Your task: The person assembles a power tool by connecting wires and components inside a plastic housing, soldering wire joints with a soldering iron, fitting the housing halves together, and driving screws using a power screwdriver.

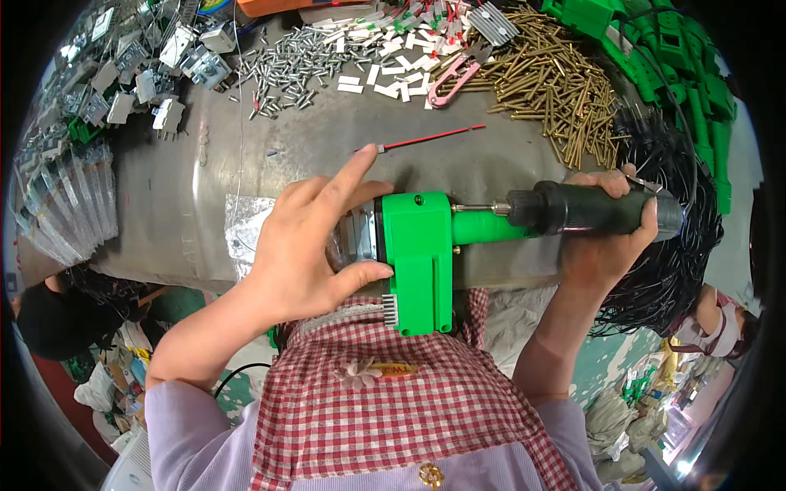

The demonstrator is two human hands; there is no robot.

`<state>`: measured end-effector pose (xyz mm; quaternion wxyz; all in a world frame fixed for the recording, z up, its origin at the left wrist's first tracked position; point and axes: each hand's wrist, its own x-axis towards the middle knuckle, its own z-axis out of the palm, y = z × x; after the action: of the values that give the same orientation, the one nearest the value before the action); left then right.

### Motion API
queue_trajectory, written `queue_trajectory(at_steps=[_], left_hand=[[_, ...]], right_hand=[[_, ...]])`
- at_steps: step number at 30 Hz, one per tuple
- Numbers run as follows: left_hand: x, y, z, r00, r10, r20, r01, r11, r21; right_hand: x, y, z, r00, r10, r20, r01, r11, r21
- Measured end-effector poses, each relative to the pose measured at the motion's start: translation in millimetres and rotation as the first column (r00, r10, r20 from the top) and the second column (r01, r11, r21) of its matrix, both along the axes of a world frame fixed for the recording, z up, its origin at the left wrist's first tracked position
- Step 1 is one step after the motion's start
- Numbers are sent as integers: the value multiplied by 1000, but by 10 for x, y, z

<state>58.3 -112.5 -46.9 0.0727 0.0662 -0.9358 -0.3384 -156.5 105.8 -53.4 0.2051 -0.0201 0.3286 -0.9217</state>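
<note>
My left hand (pixel 303 245) grips a green plastic housing (pixel 422 270) from its left side. The thumb presses the housing's edge while the index finger points away from me. A row of metal teeth (pixel 390 310) sticks out near its lower left corner, and a clear part with metal (pixel 358 237) lies partly under my fingers. My right hand (pixel 604 255) is wrapped round a black electric screwdriver (pixel 585 209), held level. Its bit (pixel 489 209) reaches a screw at the housing's right side. Below it, another brass screw (pixel 458 250) protrudes beside the green handle (pixel 491 227).
Beyond my hands lie piles of silver screws (pixel 286 69), white strips (pixel 401 69) and long brass screws (pixel 565 90). Pink snips (pixel 453 83) and a red-black wire (pixel 434 136) lie nearer. Metal assemblies (pixel 147 82) are left; green housings (pixel 671 49) and black cables (pixel 655 282) are right.
</note>
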Motion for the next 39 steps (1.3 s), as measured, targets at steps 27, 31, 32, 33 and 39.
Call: queue_trajectory(at_steps=[27,31,32,33,39], left_hand=[[-18,-109,-54,989,-85,-119,96,992,85],[-2,-91,-59,988,-85,-130,94,993,65],[10,-84,-47,994,-50,-95,58,995,82],[26,-71,-40,998,-16,-59,22,995,99],[2,-160,-81,987,-127,-102,127,992,-7]], right_hand=[[40,-199,-77,996,-50,-76,44,996,-84],[38,-152,-80,999,26,-25,-29,988,-155],[18,-134,-70,999,23,-28,-27,986,-163],[-9,-100,-50,997,76,-20,-78,990,-117],[-16,-33,-8,991,110,70,-102,989,-109]])
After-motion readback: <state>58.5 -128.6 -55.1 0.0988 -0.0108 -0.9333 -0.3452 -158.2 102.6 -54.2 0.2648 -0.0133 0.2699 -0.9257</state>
